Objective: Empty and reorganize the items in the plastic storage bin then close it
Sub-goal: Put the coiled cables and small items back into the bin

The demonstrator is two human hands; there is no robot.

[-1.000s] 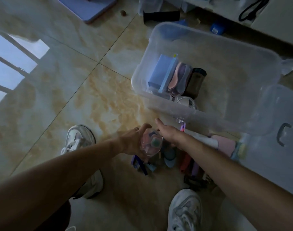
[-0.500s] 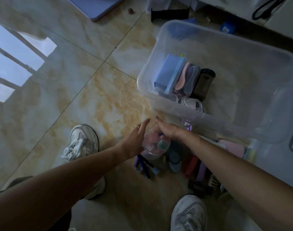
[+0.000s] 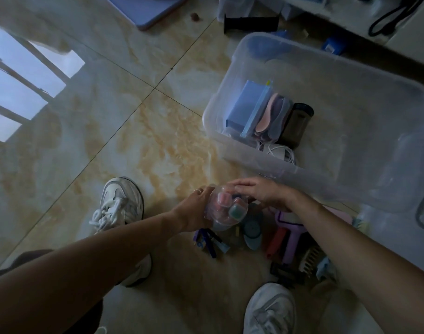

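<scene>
Landmark: the clear storage bin (image 3: 232, 150), open, standing on the tiled floor (image 3: 138, 141) ahead of you and to your right.
Your left hand (image 3: 194, 213): it's on the near-left side of a small clear round container (image 3: 226, 208), just in front of the bin's near wall. Fingers curl round the container's side, so you've got hold of it there.
Your right hand (image 3: 261, 194): laid over the top of the same container, fingers fairly straight and spread across it, pressing rather than gripping. Whether the thumb wraps underneath I cannot tell.
The container: held between both hands, just short of the bin's near wall, with small coloured blocks inside, one pink, one teal.
Inside the bin: all crowded into its left end. A blue box (image 3: 244, 104) sits furthest left, a blue zip pouch (image 3: 256, 109) leans against it, then a clear case with pink pieces (image 3: 270, 116), then a dark cylinder (image 3: 296, 124). A white coiled cable (image 3: 278, 150) lies against the near wall.
Pile outside the bin: below your hands, in front of the near wall, a purple comb (image 3: 291, 235), a teal oval brush (image 3: 253, 232), dark blue clips (image 3: 208, 239), loosely heaped.
Lid (image 3: 411, 213): clear, lying beside the bin's right end.
Your shoes: white trainers, left one (image 3: 119, 203) well to the left of the bin, right one (image 3: 270, 309) nearest you.
</scene>
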